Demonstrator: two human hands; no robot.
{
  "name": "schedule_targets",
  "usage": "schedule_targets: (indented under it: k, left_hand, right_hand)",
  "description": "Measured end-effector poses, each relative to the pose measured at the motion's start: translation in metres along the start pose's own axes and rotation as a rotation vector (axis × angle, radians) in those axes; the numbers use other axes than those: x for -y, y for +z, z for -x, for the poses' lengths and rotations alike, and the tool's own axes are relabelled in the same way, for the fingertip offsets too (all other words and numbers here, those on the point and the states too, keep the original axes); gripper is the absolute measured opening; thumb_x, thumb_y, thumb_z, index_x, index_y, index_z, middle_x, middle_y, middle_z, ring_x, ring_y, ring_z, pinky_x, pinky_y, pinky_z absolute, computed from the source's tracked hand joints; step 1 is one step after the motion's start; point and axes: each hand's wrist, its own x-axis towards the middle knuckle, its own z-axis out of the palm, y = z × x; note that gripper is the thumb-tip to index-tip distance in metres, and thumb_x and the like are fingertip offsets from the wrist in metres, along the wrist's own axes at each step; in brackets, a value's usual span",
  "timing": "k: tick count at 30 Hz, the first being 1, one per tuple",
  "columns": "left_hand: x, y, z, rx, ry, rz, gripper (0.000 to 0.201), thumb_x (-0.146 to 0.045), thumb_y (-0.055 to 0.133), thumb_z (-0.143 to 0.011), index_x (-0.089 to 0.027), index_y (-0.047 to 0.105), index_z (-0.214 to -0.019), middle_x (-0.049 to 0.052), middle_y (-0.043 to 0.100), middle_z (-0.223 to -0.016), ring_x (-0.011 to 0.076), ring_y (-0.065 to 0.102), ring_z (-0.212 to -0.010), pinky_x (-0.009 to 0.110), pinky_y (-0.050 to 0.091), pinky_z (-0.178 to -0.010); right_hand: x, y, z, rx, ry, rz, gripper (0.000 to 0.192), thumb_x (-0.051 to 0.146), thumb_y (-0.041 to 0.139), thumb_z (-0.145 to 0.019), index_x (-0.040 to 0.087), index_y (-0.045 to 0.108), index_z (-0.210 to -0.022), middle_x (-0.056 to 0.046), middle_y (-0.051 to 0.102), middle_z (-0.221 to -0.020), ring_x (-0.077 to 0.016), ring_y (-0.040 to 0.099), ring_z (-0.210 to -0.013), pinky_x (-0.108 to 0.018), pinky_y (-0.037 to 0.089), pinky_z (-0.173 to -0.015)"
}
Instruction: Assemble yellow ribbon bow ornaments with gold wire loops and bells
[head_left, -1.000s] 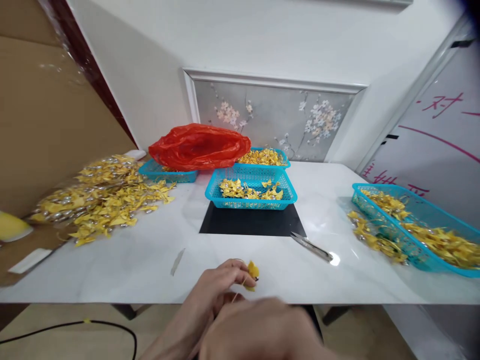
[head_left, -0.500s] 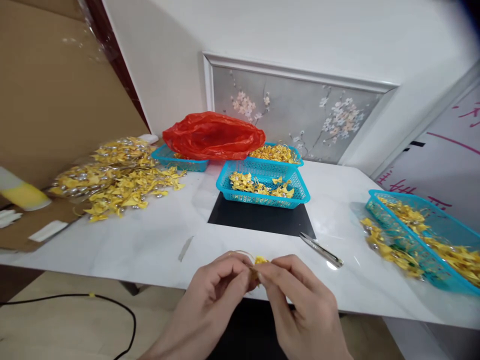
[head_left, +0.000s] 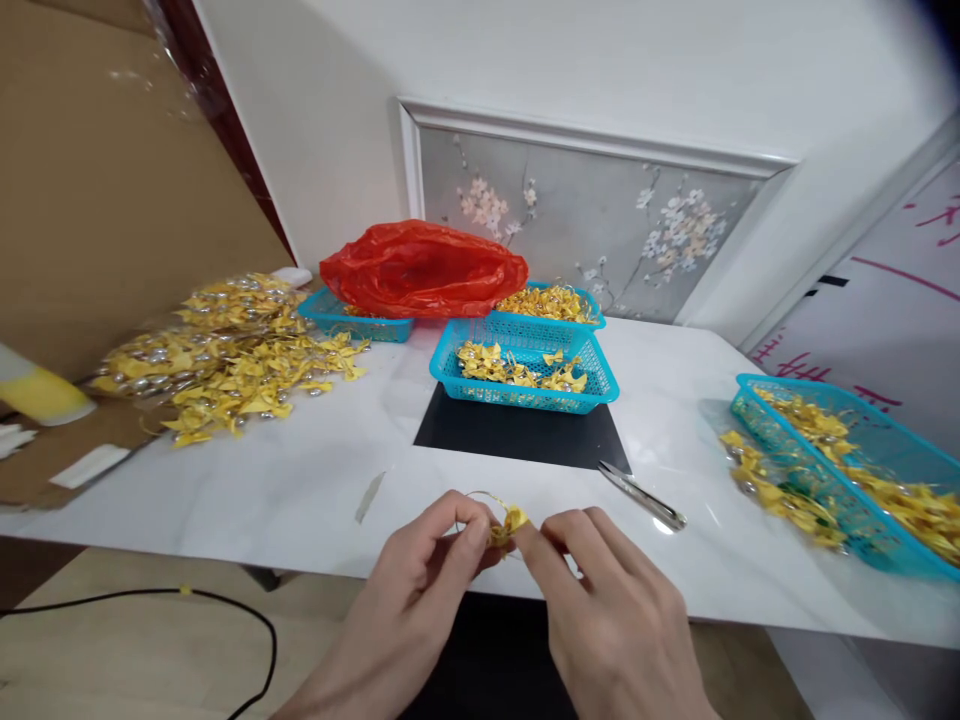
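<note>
In the head view, the left hand (head_left: 427, 575) and right hand (head_left: 607, 590) both pinched 1 small yellow paper piece (head_left: 508, 524) with a thin gold loop, just above the table (head_left: 300, 490) near its front edge. A hard pull could probably have torn the paper or dropped it off that edge, and the scissors (head_left: 643, 496) lay near the right hand.
</note>
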Motion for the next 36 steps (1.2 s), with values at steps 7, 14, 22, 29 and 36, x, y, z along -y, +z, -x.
schedule_targets:
  k: [7,14,22,29,36]
  left_hand:
    - [0.007,0.0,-0.003,0.004,-0.05,0.047,0.025,-0.039,0.056,-0.095,-0.02,0.06,-0.079,-0.002,0.057,-0.082,0.015,0.058,-0.084,0.03,0.056,-0.092]
    - [0.002,-0.001,0.0,-0.003,0.001,0.057,0.025,-0.041,0.056,-0.095,-0.02,0.06,-0.08,-0.001,0.06,-0.089,0.0152,0.06,-0.087,0.031,0.053,-0.097]
    - [0.008,-0.003,-0.006,0.057,-0.064,0.036,0.024,-0.038,0.058,-0.093,-0.018,0.062,-0.079,0.0,0.058,-0.082,0.0188,0.059,-0.086,0.033,0.053,-0.088]
    - [0.013,-0.006,-0.009,0.038,0.12,-0.201,0.021,-0.028,0.055,-0.094,-0.02,0.068,-0.079,0.002,0.066,-0.083,0.0193,0.063,-0.081,0.028,0.05,-0.075]
    - [0.019,-0.005,-0.01,-0.058,0.278,-0.376,0.022,-0.013,0.056,-0.09,-0.022,0.071,-0.075,0.001,0.071,-0.08,0.0167,0.067,-0.076,0.024,0.051,-0.069]
  right_hand:
    - [0.003,0.019,0.004,-0.107,0.102,-0.149,0.025,0.008,0.042,-0.096,0.017,0.064,-0.092,-0.004,0.056,-0.072,-0.0185,0.051,-0.066,-0.031,0.034,-0.056]
    - [0.003,0.02,0.004,-0.077,0.093,-0.123,0.028,0.007,0.039,-0.096,0.017,0.065,-0.093,-0.005,0.058,-0.074,-0.0203,0.051,-0.066,-0.032,0.033,-0.056]
    - [0.003,0.022,0.003,-0.085,0.138,-0.276,0.023,0.012,0.041,-0.098,0.019,0.063,-0.093,-0.003,0.06,-0.073,-0.018,0.057,-0.064,-0.028,0.043,-0.056]
    - [0.004,0.023,-0.001,-0.039,0.228,-0.548,0.022,0.015,0.047,-0.098,0.021,0.064,-0.11,-0.002,0.067,-0.081,-0.0159,0.065,-0.07,-0.025,0.052,-0.062]
    - [0.003,0.024,-0.002,0.008,0.299,-0.587,0.023,0.013,0.046,-0.096,0.024,0.066,-0.099,0.0,0.066,-0.08,-0.013,0.065,-0.067,-0.023,0.051,-0.061]
